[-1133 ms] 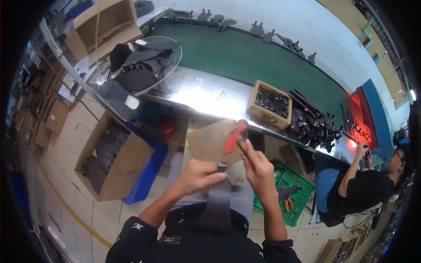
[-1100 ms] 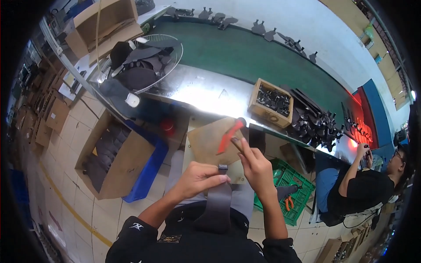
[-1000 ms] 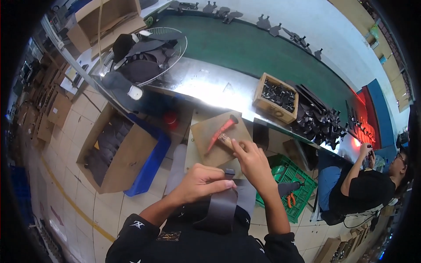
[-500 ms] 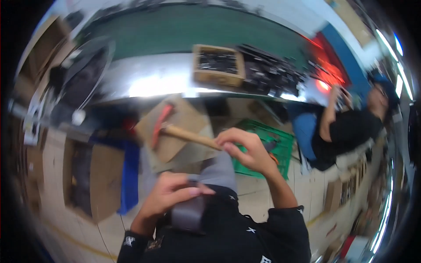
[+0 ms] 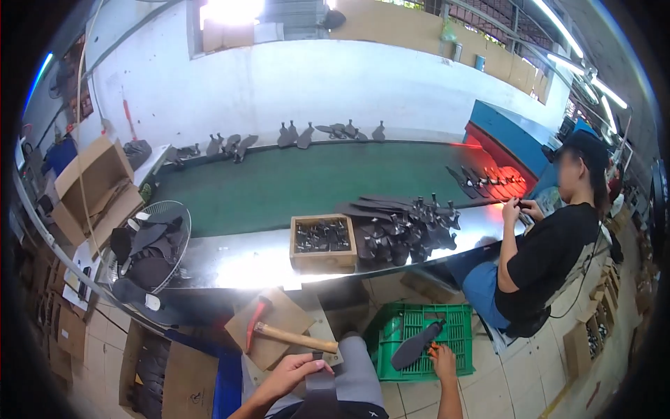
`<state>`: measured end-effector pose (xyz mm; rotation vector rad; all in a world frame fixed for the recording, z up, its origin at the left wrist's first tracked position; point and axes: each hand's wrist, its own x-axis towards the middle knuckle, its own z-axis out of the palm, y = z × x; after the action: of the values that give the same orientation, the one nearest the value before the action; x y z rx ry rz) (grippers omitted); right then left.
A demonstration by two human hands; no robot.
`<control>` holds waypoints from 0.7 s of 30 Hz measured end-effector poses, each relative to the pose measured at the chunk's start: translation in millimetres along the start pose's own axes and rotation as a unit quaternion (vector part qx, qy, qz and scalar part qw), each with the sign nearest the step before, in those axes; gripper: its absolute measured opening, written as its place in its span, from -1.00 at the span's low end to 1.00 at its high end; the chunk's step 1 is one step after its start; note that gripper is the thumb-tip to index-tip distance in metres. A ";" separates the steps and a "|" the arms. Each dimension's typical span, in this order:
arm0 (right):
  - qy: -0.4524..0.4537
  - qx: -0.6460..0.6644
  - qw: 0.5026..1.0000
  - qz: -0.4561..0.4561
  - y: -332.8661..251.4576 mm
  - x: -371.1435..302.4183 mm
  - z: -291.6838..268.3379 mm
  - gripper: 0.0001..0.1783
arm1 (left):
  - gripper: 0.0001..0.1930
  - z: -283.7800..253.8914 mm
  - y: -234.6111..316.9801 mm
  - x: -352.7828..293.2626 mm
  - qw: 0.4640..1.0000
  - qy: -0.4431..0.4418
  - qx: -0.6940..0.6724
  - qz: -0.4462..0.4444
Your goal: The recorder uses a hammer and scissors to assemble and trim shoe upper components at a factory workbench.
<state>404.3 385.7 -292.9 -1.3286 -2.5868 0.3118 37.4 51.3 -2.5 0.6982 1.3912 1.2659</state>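
My left hand (image 5: pixel 296 371) pinches the end of a dark grey insole-like piece (image 5: pixel 321 391), held low over my lap. My right hand (image 5: pixel 444 364) reaches down at the green plastic crate (image 5: pixel 463 342), its fingers closed on the orange handles of a hand tool (image 5: pixel 433 348); the tool's working end is hard to make out. Beside it on the crate rests another dark insole (image 5: pixel 414 347) with a small black heel-like part at one end. A red-headed hammer (image 5: pixel 293 337) with a wooden handle lies on a tan board (image 5: pixel 287 315) in front of me.
A wooden box of small black parts (image 5: pixel 323 261) stands on the bench beside heaped dark pieces (image 5: pixel 408 230). Left is a wire basket (image 5: pixel 185 244). A green belt (image 5: pixel 279 183) runs behind. A co-worker (image 5: pixel 558 237) sits at right; a cardboard box (image 5: pixel 185 380) stands lower left.
My right hand has let go of the hammer handle and moved right and down to the orange-handled tool. The hammer now lies on the board. My left hand still holds the dark piece.
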 end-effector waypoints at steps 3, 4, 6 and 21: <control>-0.037 -0.001 0.999 -0.025 2.4 7.2 -20.2 -0.50 | -0.65 7.5 4.7 1.1 1.000 0.017 -0.003 -0.006; -0.040 0.012 0.999 -0.009 -1.1 10.7 -33.9 -0.57 | -0.64 8.3 4.3 3.4 1.000 0.014 0.002 -0.002; -0.005 0.052 0.998 0.023 17.1 3.3 -43.2 -0.68 | -0.64 10.1 5.3 11.8 1.000 0.003 0.015 -0.002; 0.023 0.921 0.356 0.159 -116.7 -62.4 -71.4 -0.51 | -0.61 44.9 8.4 11.9 0.997 -0.065 0.040 0.002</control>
<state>370.3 274.5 -197.5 -0.5016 -0.3467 2.1054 74.8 78.1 8.1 0.8246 1.3408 1.1525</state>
